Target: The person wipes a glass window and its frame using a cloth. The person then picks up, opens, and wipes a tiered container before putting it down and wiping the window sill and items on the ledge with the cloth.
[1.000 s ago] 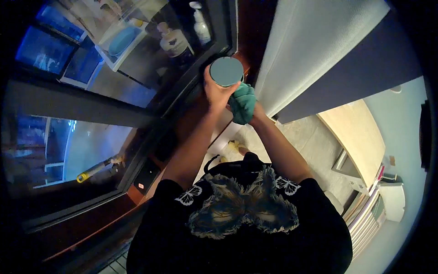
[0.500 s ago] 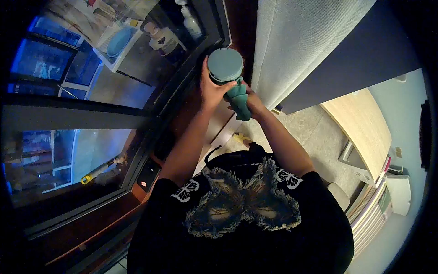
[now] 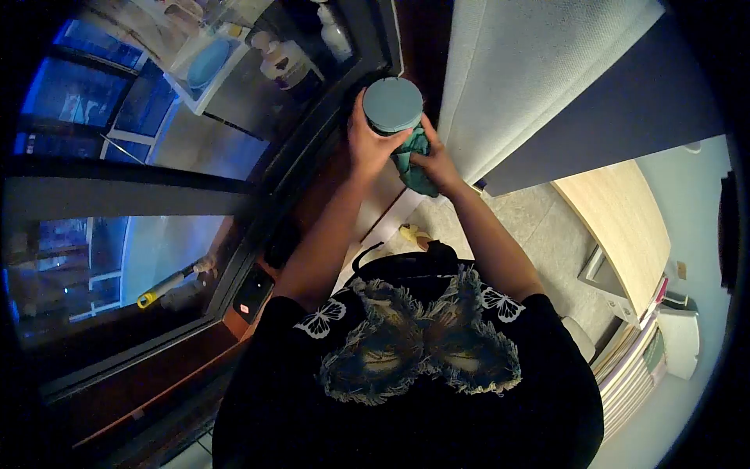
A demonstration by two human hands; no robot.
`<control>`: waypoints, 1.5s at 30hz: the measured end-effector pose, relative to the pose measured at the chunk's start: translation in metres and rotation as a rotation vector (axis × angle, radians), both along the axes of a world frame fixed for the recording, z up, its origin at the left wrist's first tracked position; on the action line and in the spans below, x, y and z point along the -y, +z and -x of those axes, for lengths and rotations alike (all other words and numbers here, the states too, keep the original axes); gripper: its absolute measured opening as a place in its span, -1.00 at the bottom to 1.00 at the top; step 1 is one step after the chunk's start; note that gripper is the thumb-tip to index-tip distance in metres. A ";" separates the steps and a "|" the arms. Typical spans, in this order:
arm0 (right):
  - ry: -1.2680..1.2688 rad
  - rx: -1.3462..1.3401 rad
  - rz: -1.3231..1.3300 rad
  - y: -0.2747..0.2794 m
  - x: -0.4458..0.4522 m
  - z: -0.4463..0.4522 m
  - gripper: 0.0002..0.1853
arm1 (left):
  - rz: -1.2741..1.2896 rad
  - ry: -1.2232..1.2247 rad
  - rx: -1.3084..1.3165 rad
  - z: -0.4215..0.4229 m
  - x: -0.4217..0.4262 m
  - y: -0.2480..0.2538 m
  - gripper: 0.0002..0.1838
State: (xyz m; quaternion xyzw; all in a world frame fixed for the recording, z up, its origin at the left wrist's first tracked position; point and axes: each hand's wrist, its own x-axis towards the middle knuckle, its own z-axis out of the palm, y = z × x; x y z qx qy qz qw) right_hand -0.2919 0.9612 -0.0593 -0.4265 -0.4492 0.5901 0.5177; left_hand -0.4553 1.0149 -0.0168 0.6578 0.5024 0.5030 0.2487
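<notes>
A round container with a flat grey-green lid (image 3: pixel 392 104) is held up in front of me near the window frame. My left hand (image 3: pixel 372 147) is wrapped round its near left side, thumb along the rim. A crumpled dark green cloth (image 3: pixel 416 173) hangs below the container's right side. My right hand (image 3: pixel 442 162) is closed on the cloth, its fingers up against the container's side. The container's lower part is hidden by the lid, the cloth and my hands.
Left is a dark-framed window (image 3: pixel 148 199), with bottles (image 3: pixel 287 64) and a blue oval dish (image 3: pixel 209 64) visible through the glass. A grey curtain (image 3: pixel 508 70) hangs close to my right hand. Farther right stand a wooden desk (image 3: pixel 617 227) and stacked folders or panels (image 3: pixel 629 383).
The container has shifted slightly right and its lid faces me more. My right hand has moved up to the container's side, bunching the cloth against it.
</notes>
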 end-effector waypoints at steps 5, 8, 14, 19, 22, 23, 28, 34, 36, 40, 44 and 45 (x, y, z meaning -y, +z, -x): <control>0.005 -0.029 0.103 0.004 -0.004 -0.009 0.04 | 0.105 -0.166 -0.047 0.019 -0.002 0.017 0.22; 0.007 0.003 0.065 0.006 -0.005 -0.012 0.00 | 0.193 -0.209 0.031 0.024 -0.005 0.019 0.22; 0.002 0.147 -0.027 0.004 -0.007 -0.017 -0.04 | 0.144 -0.274 -0.074 0.032 -0.014 0.017 0.28; 0.026 0.117 -0.032 0.010 -0.005 -0.022 0.05 | 0.208 -0.260 -0.022 0.022 -0.004 0.016 0.37; 0.093 0.090 0.017 0.001 -0.012 -0.023 0.06 | 0.107 -0.215 -0.045 0.017 -0.007 -0.001 0.35; 0.092 0.092 0.015 0.003 -0.012 -0.023 0.06 | 0.038 -0.201 -0.063 0.016 -0.007 -0.003 0.32; 0.147 -0.185 0.179 0.005 -0.003 -0.027 -0.04 | 0.075 -0.215 0.014 0.016 0.002 -0.003 0.19; 0.061 -0.371 0.182 0.039 0.012 -0.023 -0.26 | 0.079 -0.184 0.114 0.017 0.012 -0.011 0.09; 0.069 -0.368 0.173 0.056 0.014 -0.018 -0.30 | 0.090 -0.209 0.178 0.016 0.013 -0.011 0.07; -0.001 -0.251 0.117 0.077 0.018 -0.005 -0.32 | 0.189 -0.291 0.529 0.011 0.021 0.004 0.07; -0.043 -0.140 0.006 0.097 0.022 0.007 -0.31 | 0.165 -0.320 0.538 0.013 0.033 0.044 0.08; -0.032 -0.133 0.000 0.106 0.025 0.007 -0.31 | 0.155 -0.312 0.546 0.012 0.036 0.054 0.08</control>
